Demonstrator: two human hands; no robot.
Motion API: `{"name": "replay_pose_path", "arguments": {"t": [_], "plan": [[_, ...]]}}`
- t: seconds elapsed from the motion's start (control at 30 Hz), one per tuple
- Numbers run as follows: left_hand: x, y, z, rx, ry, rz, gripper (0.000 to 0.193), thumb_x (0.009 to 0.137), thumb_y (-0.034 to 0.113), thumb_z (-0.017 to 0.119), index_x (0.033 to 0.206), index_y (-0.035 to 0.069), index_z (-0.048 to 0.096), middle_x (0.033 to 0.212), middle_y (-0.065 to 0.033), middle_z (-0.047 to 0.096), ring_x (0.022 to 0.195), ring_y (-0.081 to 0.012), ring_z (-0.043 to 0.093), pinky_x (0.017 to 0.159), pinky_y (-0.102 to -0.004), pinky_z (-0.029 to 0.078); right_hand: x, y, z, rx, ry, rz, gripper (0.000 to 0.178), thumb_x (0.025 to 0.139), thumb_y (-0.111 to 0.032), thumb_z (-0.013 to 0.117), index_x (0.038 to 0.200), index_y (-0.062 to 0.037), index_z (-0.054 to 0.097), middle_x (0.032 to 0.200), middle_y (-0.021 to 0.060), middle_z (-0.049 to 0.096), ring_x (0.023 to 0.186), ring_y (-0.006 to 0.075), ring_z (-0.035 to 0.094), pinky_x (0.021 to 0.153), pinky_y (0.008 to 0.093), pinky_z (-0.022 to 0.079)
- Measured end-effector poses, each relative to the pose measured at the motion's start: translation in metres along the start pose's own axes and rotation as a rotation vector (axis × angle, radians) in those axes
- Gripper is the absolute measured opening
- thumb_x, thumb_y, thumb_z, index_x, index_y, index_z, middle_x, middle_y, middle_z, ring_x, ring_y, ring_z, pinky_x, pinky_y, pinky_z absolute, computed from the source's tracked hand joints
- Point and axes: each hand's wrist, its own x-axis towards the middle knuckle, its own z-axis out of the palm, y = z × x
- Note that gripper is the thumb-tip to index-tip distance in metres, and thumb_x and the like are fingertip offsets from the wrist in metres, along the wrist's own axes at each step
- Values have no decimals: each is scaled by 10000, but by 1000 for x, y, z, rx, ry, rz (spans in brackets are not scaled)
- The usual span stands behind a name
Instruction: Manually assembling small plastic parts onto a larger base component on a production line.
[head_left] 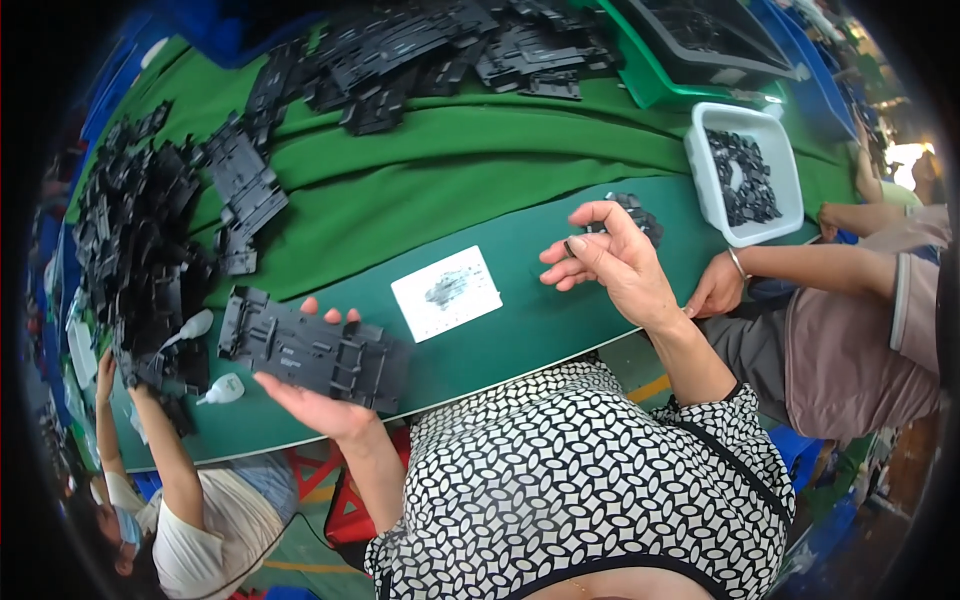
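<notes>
My left hand [318,408] holds a black moulded plastic tray-like part [310,350] from beneath, its ribbed and slotted face turned up. Over the table's right half, my right hand [625,262] is raised, thumb and fingers pinched on a small black piece [572,246]; its exact kind is too small to make out. Between the two hands a white card [447,292] with a dark grey smudge lies on the green table. Just behind my right hand sits a little heap of small black parts [636,216], partly hidden by the fingers.
A white bin [793,190] of small black pieces stands at the right. Piles of black plastic parts [140,230] fill the left and far side on green cloth [400,165]. Two white squeeze bottles [226,389] lie at left. Co-workers sit on both sides.
</notes>
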Motion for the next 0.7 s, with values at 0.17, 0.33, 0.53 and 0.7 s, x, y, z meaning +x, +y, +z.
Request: {"name": "replay_pose_path", "arguments": {"t": [0.17, 0.33, 0.53, 0.7], "plan": [[1, -4, -1, -93, 49, -33, 710, 931, 631, 231, 1382, 97, 357, 1257, -216, 503, 1004, -340, 573, 941, -555, 423, 6, 8, 14, -368, -101, -209, 161, 933, -75, 550, 1053, 22, 596, 954, 115, 639, 789, 185, 642, 706, 262, 520], [-2, -2, -2, -119, 112, -21, 715, 929, 633, 219, 1328, 72, 412, 1229, -210, 522, 974, -338, 591, 915, -552, 432, 8, 3, 31, -374, -143, -58, 152, 922, -107, 586, 1009, 10, 627, 891, 40, 638, 756, 125, 609, 704, 231, 491], [-2, -7, -1, -168, 107, -36, 720, 926, 638, 222, 1324, 67, 404, 1233, -212, 517, 971, -337, 593, 916, -542, 438, 14, 11, 52, -220, -274, 19, 166, 933, -95, 553, 1040, 33, 560, 889, 70, 641, 816, 123, 633, 718, 246, 512], [-4, -10, -5, -118, 74, -31, 655, 950, 581, 240, 1345, 79, 387, 1253, -216, 499, 983, -319, 571, 937, -529, 426, 18, 11, 58, -367, -292, 98, 203, 925, -48, 554, 1095, 6, 457, 907, 112, 675, 830, 128, 635, 720, 240, 499]]}}
